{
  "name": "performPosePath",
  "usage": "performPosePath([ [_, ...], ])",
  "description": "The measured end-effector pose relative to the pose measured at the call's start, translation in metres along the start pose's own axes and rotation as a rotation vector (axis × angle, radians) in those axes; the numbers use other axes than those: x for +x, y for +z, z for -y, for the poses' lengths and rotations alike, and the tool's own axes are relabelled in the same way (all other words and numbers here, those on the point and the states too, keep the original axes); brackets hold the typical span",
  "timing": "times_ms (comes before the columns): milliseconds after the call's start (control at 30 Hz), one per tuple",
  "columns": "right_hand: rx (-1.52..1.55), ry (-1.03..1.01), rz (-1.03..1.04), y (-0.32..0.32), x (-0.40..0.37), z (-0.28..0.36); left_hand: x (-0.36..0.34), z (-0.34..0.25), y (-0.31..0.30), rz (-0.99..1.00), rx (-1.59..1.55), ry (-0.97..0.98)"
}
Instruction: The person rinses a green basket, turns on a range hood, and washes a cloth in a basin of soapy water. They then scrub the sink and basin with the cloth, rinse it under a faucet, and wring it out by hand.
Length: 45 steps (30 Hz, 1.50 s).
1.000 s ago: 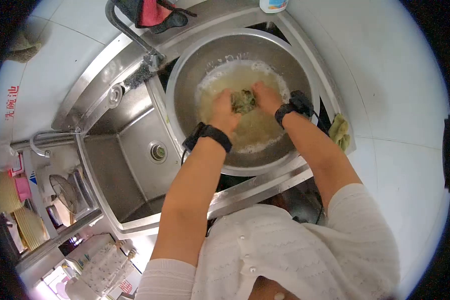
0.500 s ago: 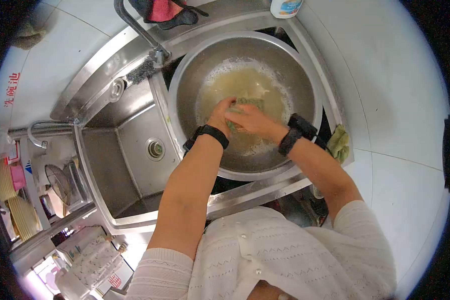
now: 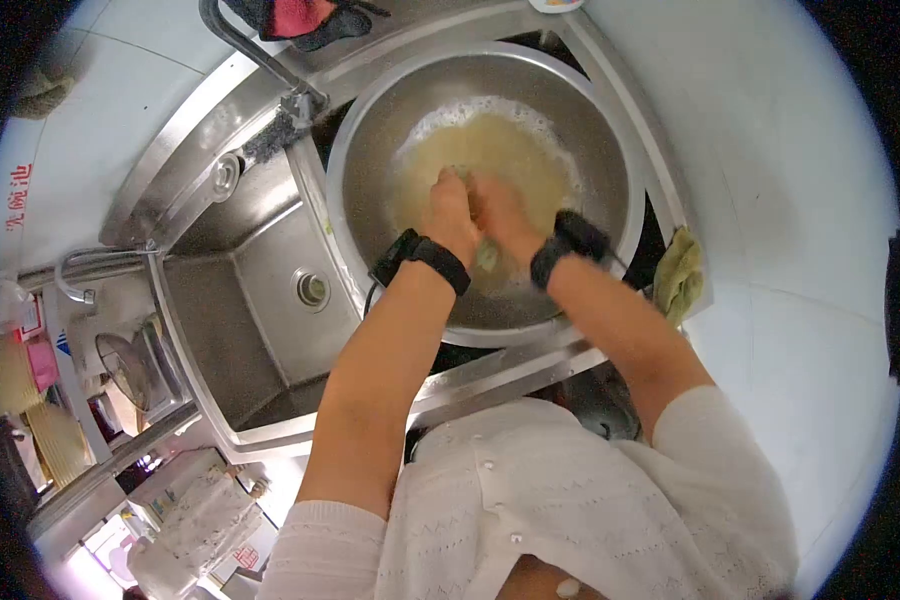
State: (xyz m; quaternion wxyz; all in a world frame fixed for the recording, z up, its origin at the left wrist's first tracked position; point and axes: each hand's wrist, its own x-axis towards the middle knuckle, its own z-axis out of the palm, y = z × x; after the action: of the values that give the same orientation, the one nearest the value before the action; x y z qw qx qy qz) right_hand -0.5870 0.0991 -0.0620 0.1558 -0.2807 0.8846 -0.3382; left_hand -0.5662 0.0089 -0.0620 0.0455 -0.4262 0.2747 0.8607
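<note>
A large steel basin holds cloudy yellowish water with foam around its edge. Over the water, my left hand and my right hand are closed and pressed together around a green cloth. Only a small piece of the cloth shows below the hands; the rest is hidden between them. My right hand is blurred by motion. Each wrist wears a black strap with a small device.
Left of the basin is a steel sink compartment with a drain. A faucet stands behind it. Another green cloth lies on the right rim. A red and black cloth lies at the back, and stacked dishes sit at far left.
My hands have come closer together, squeezing the green cloth so that less of it shows. My right forearm has shifted slightly left, and the camera view has tilted a little.
</note>
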Motion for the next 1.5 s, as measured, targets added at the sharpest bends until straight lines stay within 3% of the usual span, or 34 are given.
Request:
performPosePath([
  [33,-0.236,-0.044,-0.088,0.011,0.009,-0.029,0.019,0.011,-0.01,-0.059,0.076,-0.034],
  [67,-0.321,-0.02,-0.015,0.01,0.017,-0.046,0.029,0.016,-0.014,-0.111,0.151,-0.063],
  [133,-0.404,0.001,0.055,0.0,0.018,-0.066,-0.016,-0.005,0.0,-0.068,0.201,-0.042],
  [167,-0.355,-0.076,-0.198,-0.005,0.015,-0.073,-0.034,-0.016,0.004,-0.028,0.244,-0.018],
  [200,-0.294,-0.15,-0.447,-0.006,0.012,-0.078,0.012,0.003,-0.042,0.071,0.484,0.151],
  [233,-0.286,-0.159,-0.439,0.0,0.005,-0.082,0.058,0.022,-0.087,0.128,0.743,0.356],
  [267,-0.373,-0.167,-0.228,0.01,-0.008,-0.087,0.102,0.04,-0.131,0.142,0.955,0.571],
  [300,-0.463,-0.172,-0.019,0.017,-0.02,-0.089,0.061,0.033,-0.095,0.095,0.765,0.271],
  [333,-0.467,-0.178,-0.015,0.02,-0.023,-0.082,0.016,0.026,-0.057,-0.02,0.5,-0.025],
  [367,-0.227,-0.147,0.17,0.025,-0.022,-0.068,-0.03,0.018,-0.018,-0.186,0.265,-0.257],
  [400,0.016,-0.112,0.355,0.029,-0.019,-0.056,-0.028,0.02,-0.018,-0.188,0.255,-0.252],
  [467,0.077,-0.085,0.449,0.015,-0.011,-0.031,-0.016,0.026,-0.03,-0.112,-0.01,-0.326],
  [533,0.14,-0.042,0.528,-0.01,-0.012,0.0,-0.004,0.019,-0.045,-0.049,0.118,-0.289],
  [633,0.322,-0.055,0.411,-0.036,-0.029,0.041,0.014,-0.006,-0.057,0.175,0.537,-0.17],
  [667,0.511,-0.023,0.33,-0.035,-0.03,0.047,0.017,-0.008,-0.058,0.248,0.674,-0.125],
  [700,0.7,0.006,0.247,-0.034,-0.03,0.051,0.015,-0.01,-0.053,0.249,0.674,-0.124],
  [733,0.701,0.006,0.247,-0.032,-0.029,0.052,0.008,-0.012,-0.042,0.166,0.566,-0.1],
  [800,0.345,0.118,-0.017,-0.023,-0.031,0.049,-0.008,-0.013,-0.02,-0.002,0.353,-0.063],
  [833,0.347,0.133,-0.012,-0.014,-0.027,0.023,-0.016,-0.007,-0.013,-0.089,0.246,-0.053],
  [900,-0.339,0.061,0.21,-0.001,0.004,-0.044,-0.021,-0.003,-0.006,-0.164,0.145,-0.033],
  [967,-0.39,0.121,0.176,-0.028,0.014,-0.03,-0.025,0.001,-0.009,-0.149,0.126,0.068],
  [1033,-0.437,0.19,0.148,-0.022,0.015,-0.046,-0.046,-0.002,-0.003,-0.224,0.177,-0.026],
  [1100,-0.276,0.137,0.089,0.024,0.018,-0.097,-0.047,-0.001,-0.005,-0.299,0.219,-0.107],
  [1133,-0.28,0.13,0.086,0.015,0.016,-0.074,-0.037,0.007,-0.011,-0.215,0.208,-0.18],
  [1200,0.652,0.466,0.337,-0.001,-0.002,-0.024,-0.023,0.015,-0.018,-0.128,0.192,-0.255],
  [1233,0.645,0.464,0.34,-0.01,-0.006,-0.016,-0.019,0.013,-0.017,-0.035,0.075,-0.25],
  [1300,0.786,0.065,0.333,-0.024,-0.018,-0.002,-0.005,0.01,-0.022,0.052,-0.044,-0.252],
  [1333,0.787,0.065,0.331,-0.034,-0.023,0.007,0.009,0.003,-0.027,0.161,-0.115,-0.271],
  [1400,0.484,-0.261,0.208,-0.051,-0.032,0.022,0.016,-0.003,-0.03,0.275,-0.183,-0.282],
  [1433,0.484,-0.262,0.209,-0.044,-0.034,0.029,0.005,-0.004,-0.027,0.289,-0.029,-0.138],
  [1467,0.381,-0.12,0.014,-0.03,-0.034,0.041,-0.004,-0.004,-0.023,0.302,0.127,0.004],
  [1500,0.276,0.027,-0.183,-0.02,-0.035,0.044,-0.016,-0.006,-0.011,0.303,0.133,-0.003],
])
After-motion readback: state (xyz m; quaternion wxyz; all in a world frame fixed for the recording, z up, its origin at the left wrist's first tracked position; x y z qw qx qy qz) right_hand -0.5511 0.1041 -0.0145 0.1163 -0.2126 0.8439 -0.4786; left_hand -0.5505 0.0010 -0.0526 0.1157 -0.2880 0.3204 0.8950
